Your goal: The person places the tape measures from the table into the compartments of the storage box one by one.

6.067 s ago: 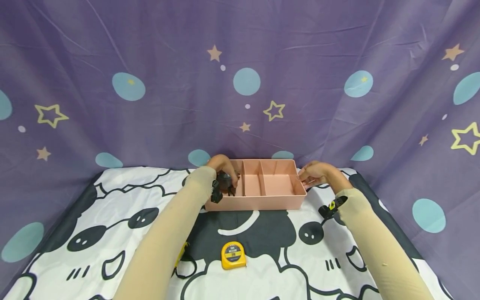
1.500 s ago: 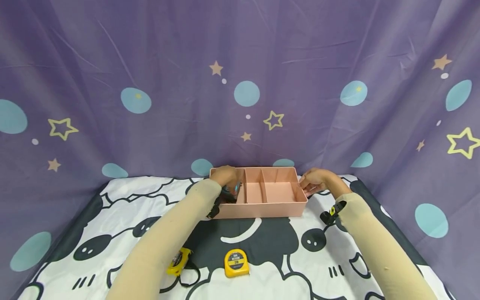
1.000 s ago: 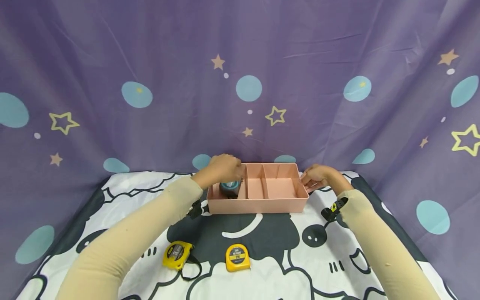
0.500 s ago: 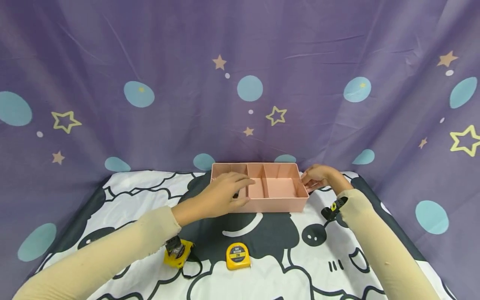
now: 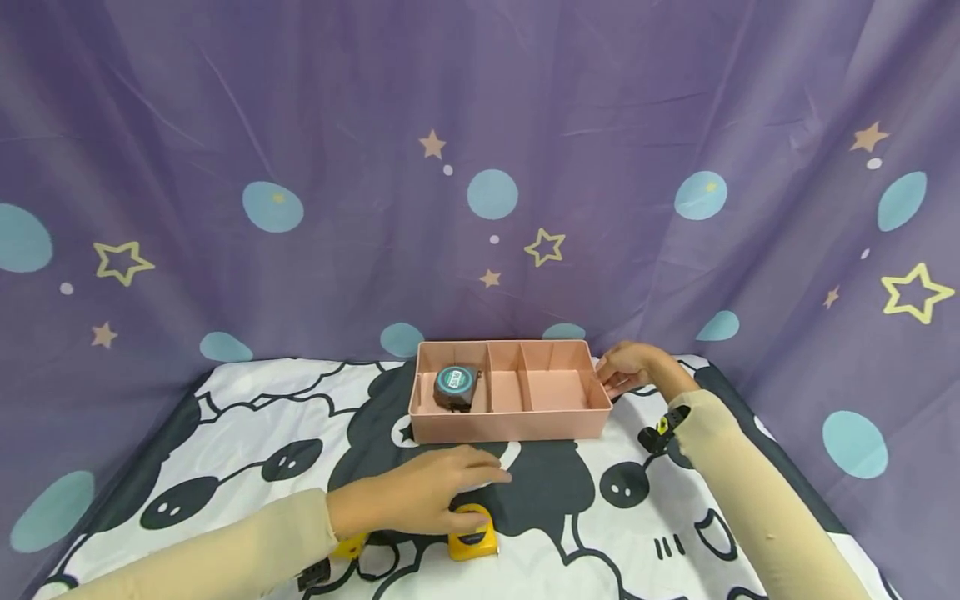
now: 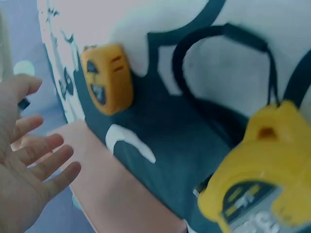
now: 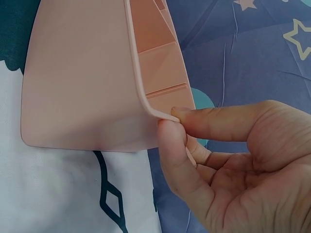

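A pink divided box (image 5: 510,427) stands at the far side of the cloth. In its left compartment lies a dark tape measure (image 5: 455,388) with a teal round label. My right hand (image 5: 630,368) pinches the box's right end wall between thumb and finger, plain in the right wrist view (image 7: 228,160). My left hand (image 5: 423,492) hovers with spread fingers over a small yellow tape measure (image 5: 477,547), partly covering it in the head view. The left wrist view shows those fingers (image 6: 60,180) apart from it. A larger yellow tape measure (image 6: 262,165) with a black strap lies under the left wrist.
The patterned black-and-white cloth (image 5: 600,558) covers the surface. A purple curtain (image 5: 480,100) with stars hangs right behind the box. The box's middle and right compartments show bare pink floors.
My left hand has let go of the dark tape measure in the left compartment. It has come back out of the box, nearer to me. The right hand stays on the box.
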Tool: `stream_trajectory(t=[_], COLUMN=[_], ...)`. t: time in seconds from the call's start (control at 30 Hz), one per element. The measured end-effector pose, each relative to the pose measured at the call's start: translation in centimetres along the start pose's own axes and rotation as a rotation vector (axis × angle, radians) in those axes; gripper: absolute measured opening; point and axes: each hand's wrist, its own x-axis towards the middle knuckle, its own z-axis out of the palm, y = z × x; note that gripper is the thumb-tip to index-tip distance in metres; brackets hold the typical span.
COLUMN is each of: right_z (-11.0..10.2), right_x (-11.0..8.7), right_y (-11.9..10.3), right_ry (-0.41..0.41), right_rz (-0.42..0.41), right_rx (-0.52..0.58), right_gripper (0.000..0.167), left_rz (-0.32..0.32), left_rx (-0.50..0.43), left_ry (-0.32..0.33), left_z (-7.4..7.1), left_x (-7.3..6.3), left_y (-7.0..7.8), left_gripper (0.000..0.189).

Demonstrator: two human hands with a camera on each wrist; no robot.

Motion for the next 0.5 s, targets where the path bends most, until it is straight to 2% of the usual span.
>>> stream_trajectory(t=[0.13,0.3,0.4,0.5], right_z=[0.1,0.1,0.0,-0.1], right_x=[0.1,0.0,0.0,0.0], right_y=[0.2,0.4,0.3,0.2], right_ry=[-0.002,-0.013,-0.021,-0.032], right_rz=[-0.004,-0.004,-0.015,-0.025], right_rx=[0.003,0.012,0.016,0.012], right_gripper=[0.010,0.008,0.007,0.006], left_rz=[0.075,0.174,0.202,0.199], left_rx=[-0.017,-0.011,0.006,0.006], left_ry=[-0.064,-0.078,-0.076,-0.081], left_z=[1.3,2.4,2.6,2.6], left_x=[-0.4,-0.5,-0.5,-0.5], left_y=[0.3,0.7,0.7,0.6], left_gripper=[0.052,0.050,0.049,0.048])
